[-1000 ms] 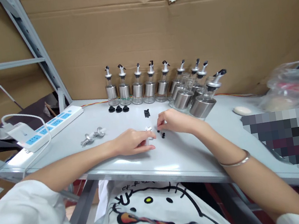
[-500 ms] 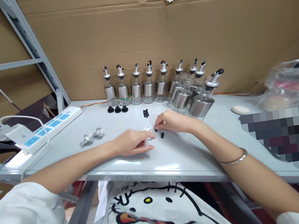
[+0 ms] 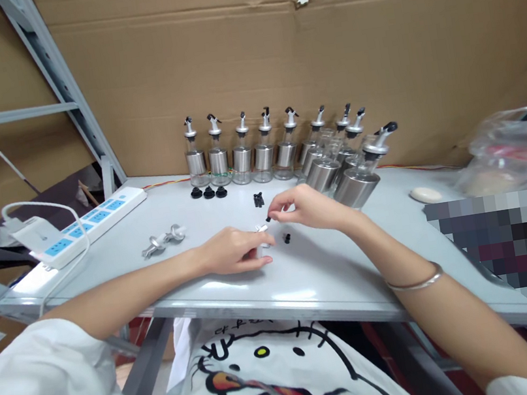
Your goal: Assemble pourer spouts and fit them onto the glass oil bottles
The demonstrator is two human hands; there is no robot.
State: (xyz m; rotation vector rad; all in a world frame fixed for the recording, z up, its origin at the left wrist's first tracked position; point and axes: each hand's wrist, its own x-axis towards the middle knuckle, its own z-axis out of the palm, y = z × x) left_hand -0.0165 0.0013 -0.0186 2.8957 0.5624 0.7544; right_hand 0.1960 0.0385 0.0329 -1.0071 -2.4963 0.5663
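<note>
Brightly lit; white glare near the front of the table, wide-angle stretch, top right corner dark

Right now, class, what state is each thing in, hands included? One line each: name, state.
Left hand: holding silver pourer, partly hidden
Right hand: pinching small black piece
Two silver pourers: lying loose
Three black stoppers: in a row
Black piece cluster: on table
Five leftmost bottles: standing, pourers fitted
Rightmost bottle: standing, pourer fitted
Power strip: adapter attached
Plastic bag: crumpled
</note>
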